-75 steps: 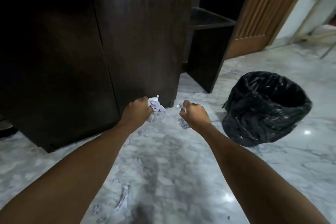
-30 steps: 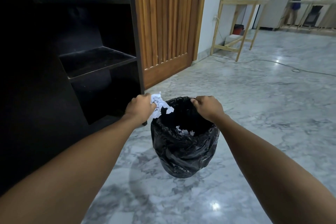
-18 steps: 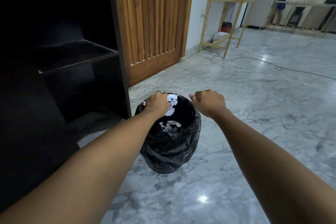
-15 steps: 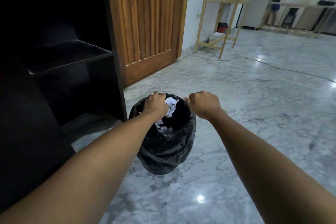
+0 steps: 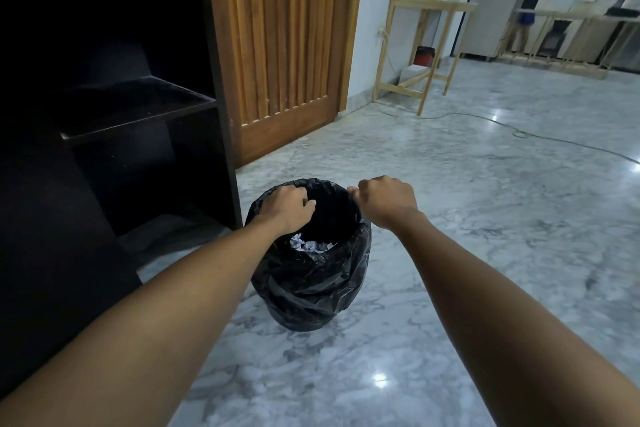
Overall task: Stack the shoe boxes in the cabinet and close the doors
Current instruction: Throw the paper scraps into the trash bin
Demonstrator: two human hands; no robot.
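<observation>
Hands hovering over bin [image 5: 311,274] | left hand [image 5: 287,206] fingers loosely curled, empty; right hand [image 5: 388,201] fisted, contents indiscernible | cabinet [image 5: 145,104] left, shoe boxes unseen | risk: bin tipping if nudged

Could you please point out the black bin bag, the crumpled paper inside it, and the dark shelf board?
black bin bag [image 5: 311,291], head view, wrinkled front side.
crumpled paper [image 5: 311,247], head view, white heap inside the bag.
dark shelf board [image 5: 138,104], head view, top surface.
</observation>
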